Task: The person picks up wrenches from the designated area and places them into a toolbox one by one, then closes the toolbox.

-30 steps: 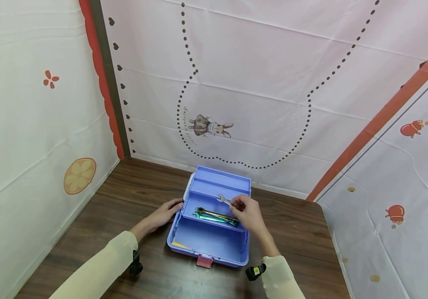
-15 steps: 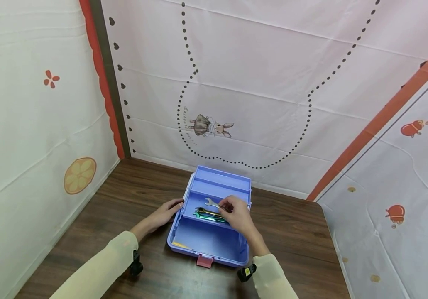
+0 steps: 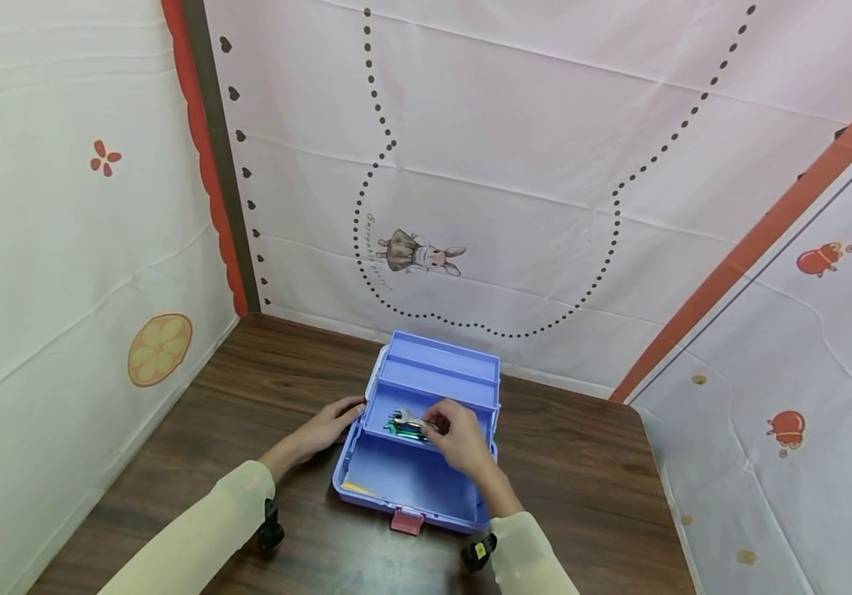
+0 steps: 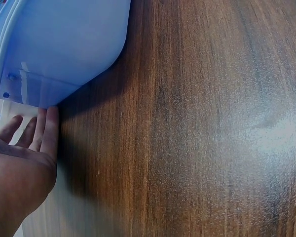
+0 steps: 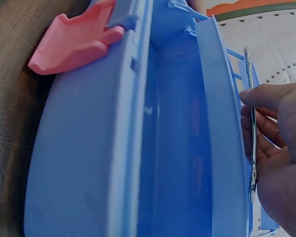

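Note:
A blue toolbox [image 3: 418, 479] stands unfolded on the table, its trays raised toward the back. My right hand [image 3: 459, 436] pinches a silver wrench [image 3: 406, 418] over the lower tray, just above a green wrench [image 3: 405, 432] lying there. The right wrist view shows the same wrench [image 5: 253, 143] between thumb and fingers. At the toolbox's left side my left hand [image 3: 327, 425] rests with fingers extended. In the left wrist view its fingertips [image 4: 50, 116] touch the box's side. My right hand hides part of the tray.
A yellow strip-like item [image 3: 359, 488] lies in the bottom compartment. The red latch [image 3: 406, 521] hangs off the toolbox's front. Brown wooden table [image 3: 284, 364] surrounds the box, and a printed cloth wall [image 3: 515, 264] stands close behind it.
My right hand has moved left and toward me, bringing the silver wrench down from the tray's back to over the other wrenches. My left hand has stayed in place.

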`<state>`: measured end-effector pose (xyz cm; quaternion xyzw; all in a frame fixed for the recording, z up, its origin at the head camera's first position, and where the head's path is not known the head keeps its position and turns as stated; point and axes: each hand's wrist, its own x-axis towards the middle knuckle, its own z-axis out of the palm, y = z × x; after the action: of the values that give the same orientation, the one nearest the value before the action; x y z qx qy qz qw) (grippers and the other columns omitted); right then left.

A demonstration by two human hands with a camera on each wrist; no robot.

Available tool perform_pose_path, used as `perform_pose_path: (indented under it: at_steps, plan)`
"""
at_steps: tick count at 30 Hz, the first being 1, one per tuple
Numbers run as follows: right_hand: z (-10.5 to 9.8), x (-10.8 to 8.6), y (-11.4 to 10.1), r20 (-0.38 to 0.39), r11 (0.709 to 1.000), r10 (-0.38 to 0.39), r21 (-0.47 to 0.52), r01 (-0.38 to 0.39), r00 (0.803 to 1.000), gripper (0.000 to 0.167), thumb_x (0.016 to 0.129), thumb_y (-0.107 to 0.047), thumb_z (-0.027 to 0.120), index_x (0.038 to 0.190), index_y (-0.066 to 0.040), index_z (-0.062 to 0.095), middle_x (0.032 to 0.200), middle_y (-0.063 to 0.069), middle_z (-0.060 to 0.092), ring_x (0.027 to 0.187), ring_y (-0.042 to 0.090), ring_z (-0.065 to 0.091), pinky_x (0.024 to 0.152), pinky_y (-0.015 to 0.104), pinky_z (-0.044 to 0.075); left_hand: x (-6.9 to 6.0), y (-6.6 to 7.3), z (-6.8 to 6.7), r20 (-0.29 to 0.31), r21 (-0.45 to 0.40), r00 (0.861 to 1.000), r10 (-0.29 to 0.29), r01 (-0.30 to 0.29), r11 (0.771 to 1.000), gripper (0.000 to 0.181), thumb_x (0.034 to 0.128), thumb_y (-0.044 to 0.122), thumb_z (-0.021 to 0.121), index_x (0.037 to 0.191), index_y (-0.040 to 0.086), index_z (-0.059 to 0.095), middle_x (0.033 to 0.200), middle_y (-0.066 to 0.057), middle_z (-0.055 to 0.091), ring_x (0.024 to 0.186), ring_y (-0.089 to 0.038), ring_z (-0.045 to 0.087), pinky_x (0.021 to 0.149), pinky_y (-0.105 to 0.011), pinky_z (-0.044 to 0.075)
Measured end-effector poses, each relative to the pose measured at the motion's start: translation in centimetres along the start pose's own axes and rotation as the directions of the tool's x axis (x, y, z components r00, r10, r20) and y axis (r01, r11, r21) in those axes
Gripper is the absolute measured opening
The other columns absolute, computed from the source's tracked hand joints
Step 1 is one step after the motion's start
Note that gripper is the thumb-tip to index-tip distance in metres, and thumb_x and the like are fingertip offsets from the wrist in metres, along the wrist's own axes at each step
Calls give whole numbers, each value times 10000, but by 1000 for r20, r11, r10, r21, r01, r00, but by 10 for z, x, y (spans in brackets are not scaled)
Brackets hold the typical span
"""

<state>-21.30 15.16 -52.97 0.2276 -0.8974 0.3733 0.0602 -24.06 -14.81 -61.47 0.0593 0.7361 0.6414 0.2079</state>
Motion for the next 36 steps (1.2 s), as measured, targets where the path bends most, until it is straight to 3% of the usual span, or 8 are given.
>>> perform_pose_path:
  at_steps: [17,36]
  plan:
    - [12,-4,1,-4,999,19,38,-19,1000,154,883,-8,839,937,-118,745,866,-38,655,775,113,599,674,251,517,5,-8,-1,-3,1,1000,-4,4,1000,678,1120,496,499,1644,88,363,1628,-218,417,1449,-374,479,1085,-496,526]
    - [15,-5,4,-19,996,57,75,-56,998,155,878,-20,855,968,-75,742,900,16,687,781,133,639,688,252,552,2,-3,1,-4,8,1000,11,-11,1000,683,1132,475,480,1652,57,332,1627,-263,396,1439,-422,482,1077,-527,526]
